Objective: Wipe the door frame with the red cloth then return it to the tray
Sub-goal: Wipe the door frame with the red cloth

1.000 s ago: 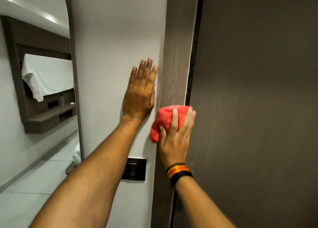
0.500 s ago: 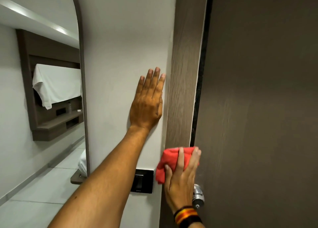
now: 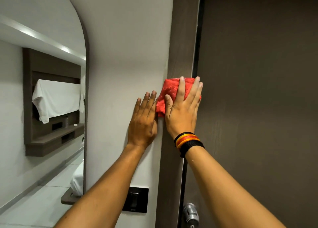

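Observation:
The dark wooden door frame [image 3: 184,38] runs vertically up the middle of the view. My right hand [image 3: 182,110] presses the folded red cloth [image 3: 167,93] flat against the frame, fingers spread over it, a striped band on the wrist. My left hand [image 3: 143,123] lies flat and open on the white wall just left of the frame, its fingertips beside the cloth's left edge. No tray is in view.
The dark brown door [image 3: 258,98] fills the right side, with a metal handle [image 3: 190,214] low down. A black wall switch [image 3: 135,199] sits below my left arm. An arched mirror [image 3: 43,107] on the left reflects a shelf unit and white towel.
My right hand has slid the red cloth back up the frame from near the door handle. My left hand stays flat on the wall. The view has shifted.

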